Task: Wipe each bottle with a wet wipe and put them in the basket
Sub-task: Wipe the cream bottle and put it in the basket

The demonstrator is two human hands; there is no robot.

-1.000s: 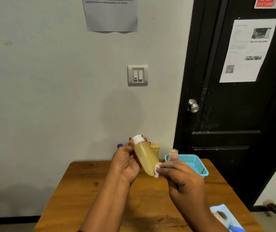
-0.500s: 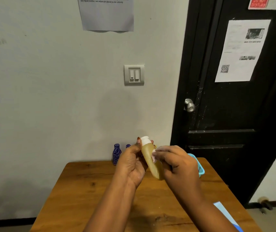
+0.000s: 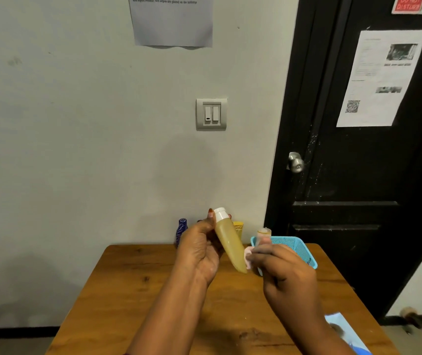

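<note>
Two bare hands work above a wooden table (image 3: pixel 133 298) with a knotted, orange-brown grain, seen from the head camera. The left hand (image 3: pixel 199 249) is closed around a slim, translucent amber bottle (image 3: pixel 230 247) with a white ribbed cap, held tilted, cap toward 11 o'clock and rounded base toward 5 o'clock. The right hand (image 3: pixel 284 272) pinches a small, crumpled pale-pink wet wipe (image 3: pixel 247 256) against the bottle's lower end. At 2 o'clock from the bottle sits a turquoise plastic mesh basket (image 3: pixel 299 248), rectangular with a fine lattice wall; a small clear bottle with a pale cap (image 3: pixel 263 233) stands at its near-left corner, whether inside cannot be told. Against the matte grey wall, at 10 o'clock from the left hand, stands a curvy blue bottle with white scribbles (image 3: pixel 181 230); a yellow tube (image 3: pixel 238 226) peeks out behind the amber bottle. A glossy light-blue packet (image 3: pixel 345 331) lies at the table's 5 o'clock corner.
</note>
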